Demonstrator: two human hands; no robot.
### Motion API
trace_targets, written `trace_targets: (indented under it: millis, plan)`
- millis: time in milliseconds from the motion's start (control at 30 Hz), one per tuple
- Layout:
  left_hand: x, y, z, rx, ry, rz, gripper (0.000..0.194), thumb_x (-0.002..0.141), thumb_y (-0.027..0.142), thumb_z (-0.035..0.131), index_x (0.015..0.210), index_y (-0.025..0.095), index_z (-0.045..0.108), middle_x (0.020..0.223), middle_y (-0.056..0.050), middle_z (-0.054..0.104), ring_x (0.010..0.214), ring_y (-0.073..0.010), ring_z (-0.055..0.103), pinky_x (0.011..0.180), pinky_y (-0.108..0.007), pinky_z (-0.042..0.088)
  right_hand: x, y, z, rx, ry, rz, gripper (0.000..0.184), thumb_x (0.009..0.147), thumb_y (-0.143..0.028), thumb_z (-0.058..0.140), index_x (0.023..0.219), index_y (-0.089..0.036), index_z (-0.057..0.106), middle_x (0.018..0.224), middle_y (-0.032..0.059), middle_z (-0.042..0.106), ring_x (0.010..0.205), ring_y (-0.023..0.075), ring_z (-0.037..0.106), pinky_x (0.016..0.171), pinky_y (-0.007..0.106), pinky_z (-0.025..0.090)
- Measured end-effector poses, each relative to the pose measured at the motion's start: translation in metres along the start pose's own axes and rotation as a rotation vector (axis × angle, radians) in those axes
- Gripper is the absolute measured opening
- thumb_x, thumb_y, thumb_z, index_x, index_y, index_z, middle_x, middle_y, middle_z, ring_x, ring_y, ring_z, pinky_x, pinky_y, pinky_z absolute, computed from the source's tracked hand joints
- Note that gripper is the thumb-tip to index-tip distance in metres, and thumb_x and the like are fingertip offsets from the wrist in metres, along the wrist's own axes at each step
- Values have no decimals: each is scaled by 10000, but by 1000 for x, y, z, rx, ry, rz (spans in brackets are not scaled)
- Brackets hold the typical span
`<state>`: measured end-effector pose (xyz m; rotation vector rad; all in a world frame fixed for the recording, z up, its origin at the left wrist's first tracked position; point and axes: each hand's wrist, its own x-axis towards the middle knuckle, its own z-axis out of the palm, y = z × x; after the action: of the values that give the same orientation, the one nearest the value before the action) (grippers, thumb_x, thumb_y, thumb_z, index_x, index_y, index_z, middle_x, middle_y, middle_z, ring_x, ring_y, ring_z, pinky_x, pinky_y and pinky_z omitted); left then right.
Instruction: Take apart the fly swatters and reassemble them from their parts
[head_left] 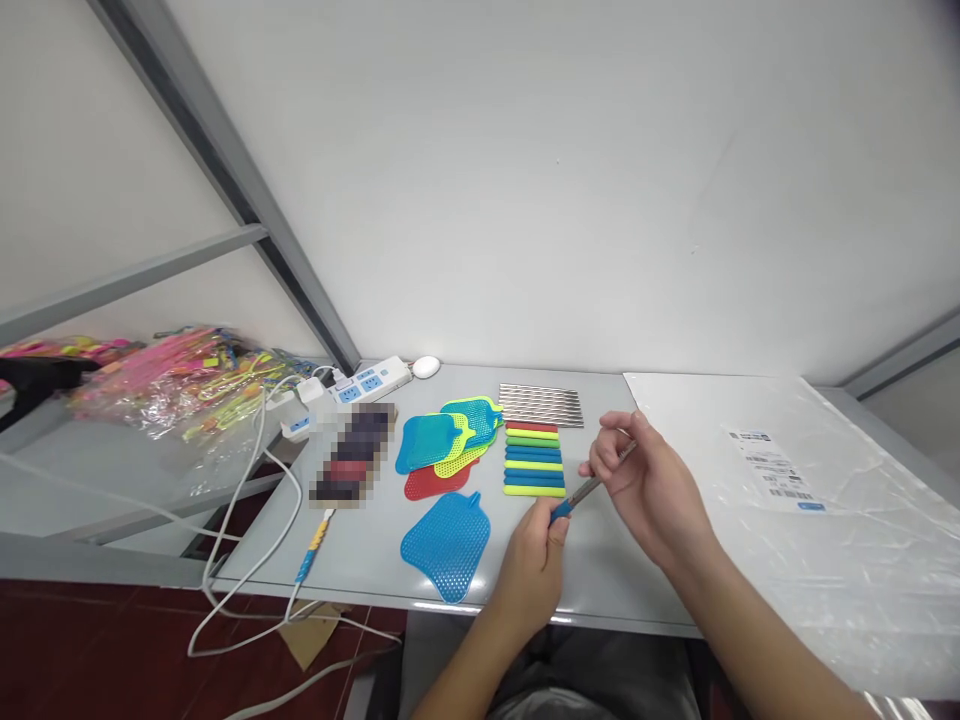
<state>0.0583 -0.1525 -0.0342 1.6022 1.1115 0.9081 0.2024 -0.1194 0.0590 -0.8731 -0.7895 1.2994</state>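
My left hand (pixel 538 545) pinches the blue handle end of a thin metal rod (pixel 592 485). Higher up, my right hand (pixel 645 470) closes its fingers round the bare metal part of the same rod. Both hands hover just above the grey table (pixel 375 550), right of a row of coloured handles (pixel 534 458) in red, green, blue and yellow. Behind that row lies a set of bare metal rods (pixel 541 404). One blue mesh swatter head (pixel 447 545) lies alone in front, left of my left hand. A pile of blue, yellow and red swatter heads (pixel 442 445) sits further back.
A white power strip (pixel 352 392) with cables lies at the back left beside a white oval object (pixel 425 367). A blurred dark item (pixel 352 455) rests near it. A large clear plastic bag (pixel 795 490) with a label covers the right side. Bagged colourful goods (pixel 172 380) lie on the left bench.
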Motion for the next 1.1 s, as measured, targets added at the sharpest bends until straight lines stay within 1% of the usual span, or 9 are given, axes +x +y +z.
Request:
trace_targets:
  millis: [67,133,300,400,567,633,867,967,1100]
  plan:
    - [0,1,0,-7,1,6,282,1007,352,339,1119,218,561,1024,-67,634,942,-221,576,824,-320,437,-2,10,10,107,34,1,319,913,-504,549,812,-211,628,534,-76,332,481,78,348,536,236,425]
    - [0,1,0,-18,2,8,292,1009,346,336,1143,220,562,1062,-73,642,960,-224,583,830,-319,440,-4,19,17,142,46,-1,384,918,-518,534,715,-198,595,508,-83,247,459,73,260,470,209,332]
    - [0,0,0,-29,4,22,298,1009,301,352,1207,223,561,1160,-77,637,1011,-220,583,861,-324,439,-6,36,25,132,130,-32,509,910,-558,519,563,-193,449,496,-76,240,443,69,198,418,227,193]
    - [0,-2,0,-42,-11,37,303,1008,281,359,1230,210,553,1174,-82,631,1026,-219,579,878,-338,441,-10,40,27,-27,146,-81,503,893,-513,575,550,-200,383,498,-71,280,455,74,240,432,240,205]
    - [9,1,7,-137,-79,134,297,995,249,373,1210,180,565,1157,-93,641,1023,-221,586,902,-349,466,-19,28,27,-472,-34,-205,485,935,-485,513,559,-193,416,525,-46,351,507,91,316,478,254,256]
    - [19,6,14,-149,-108,168,274,982,241,405,1183,176,579,1128,-94,649,1014,-222,593,904,-346,471,-19,22,20,-569,-42,-263,487,940,-475,505,557,-194,397,527,-45,343,508,91,312,478,259,247]
    - [59,31,41,-71,-171,139,248,983,222,369,1066,198,601,987,-55,662,887,-202,594,774,-317,478,7,12,-23,-441,192,-299,474,950,-466,502,573,-206,382,528,-51,309,509,99,300,477,275,232]
    - [66,32,46,-25,-181,129,263,964,180,374,1084,217,605,1005,-46,670,888,-203,601,752,-310,472,16,11,-32,-382,213,-296,474,947,-478,506,577,-206,390,526,-55,308,493,95,286,464,276,218]
    - [67,19,48,29,-149,157,323,938,138,401,1195,215,581,1142,-74,663,1023,-231,607,861,-352,472,19,11,-32,-429,153,-255,476,948,-490,501,580,-203,402,525,-55,312,495,94,294,465,273,215]
